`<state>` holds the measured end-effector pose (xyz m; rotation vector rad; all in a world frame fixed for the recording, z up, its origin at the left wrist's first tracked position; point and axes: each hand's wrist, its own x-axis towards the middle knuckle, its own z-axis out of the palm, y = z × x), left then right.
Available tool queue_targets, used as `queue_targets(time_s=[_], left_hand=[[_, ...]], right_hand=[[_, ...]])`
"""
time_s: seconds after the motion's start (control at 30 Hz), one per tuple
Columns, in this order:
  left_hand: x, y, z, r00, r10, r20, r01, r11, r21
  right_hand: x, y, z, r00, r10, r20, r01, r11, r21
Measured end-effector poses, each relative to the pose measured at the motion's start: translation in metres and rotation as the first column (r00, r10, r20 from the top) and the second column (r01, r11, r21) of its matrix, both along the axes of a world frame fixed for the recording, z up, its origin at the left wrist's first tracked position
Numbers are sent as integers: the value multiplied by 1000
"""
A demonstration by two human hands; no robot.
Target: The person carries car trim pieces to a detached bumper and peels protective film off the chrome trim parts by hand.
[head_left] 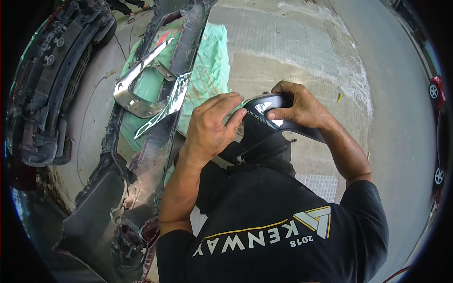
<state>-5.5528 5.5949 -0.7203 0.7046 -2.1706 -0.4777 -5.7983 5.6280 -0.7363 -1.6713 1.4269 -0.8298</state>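
My right hand [302, 106] grips a dark, glossy, curved car trim piece [263, 107], thumb on its shiny face and fingers over the far edge. Light and shirt lettering reflect in that face. At the piece's left end is my left hand [212, 122], its fingers bent towards the thumb in a pinch. What lies between those fingertips is too small to make out. Left of my hands, a chrome trim frame [126, 96] rests across a dark car bumper cover [163, 137], which lies on the ground.
Green sheeting [212, 61] lies under the bumper cover. A car's exposed front end [59, 70] stands at the left. A thin cable [92, 94] runs over the concrete floor between them. Another person's foot [131, 18] shows at the top. Red cars [436, 92] are at the far right.
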Motion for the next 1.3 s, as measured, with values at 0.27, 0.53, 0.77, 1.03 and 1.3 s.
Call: queue_targets(time_s=[0.27,0.53,0.77,1.03,1.3], left_hand=[[2,1,-7,998,4,67,0,998,-61],[9,-5,6,984,-21,174,44,991,-129],[9,-13,4,961,-84,263,140,970,-199],[-14,-35,51,853,-70,518,187,966,-177],[-20,-27,32,746,-105,657,242,963,-122]], right_hand=[[7,0,3,998,-6,-67,8,999,35],[13,-5,8,992,27,-123,-26,1000,8],[12,-8,11,986,47,-159,-50,999,-13],[-4,-33,65,947,103,-304,-124,991,-51],[-8,-38,58,895,200,-399,-188,980,71]])
